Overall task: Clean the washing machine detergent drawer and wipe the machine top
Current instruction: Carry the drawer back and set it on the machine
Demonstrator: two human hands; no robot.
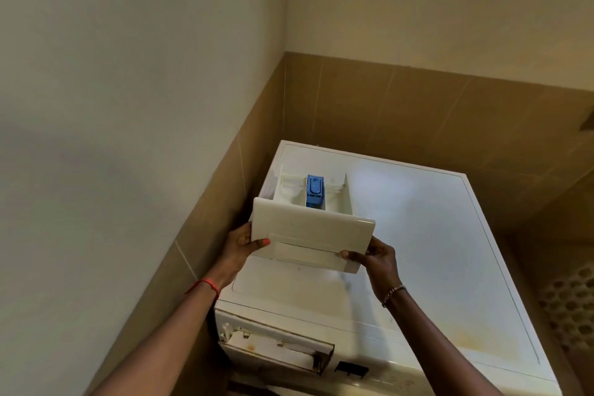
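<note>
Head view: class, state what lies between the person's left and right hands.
The detergent drawer fills that gap: the left hand grips one end of its front panel, the right hand the other. The head view shows this.

Forearms bare as far as the frame shows. Left wrist: thin red thread bracelet (207,283), one loose end trailing off it. Right wrist: narrow beaded bracelet of pale and dark beads (393,294). On the left hand (239,246), coral-pink painted thumbnail (265,241). Nails of the right hand (381,259) too dark to read.
</note>
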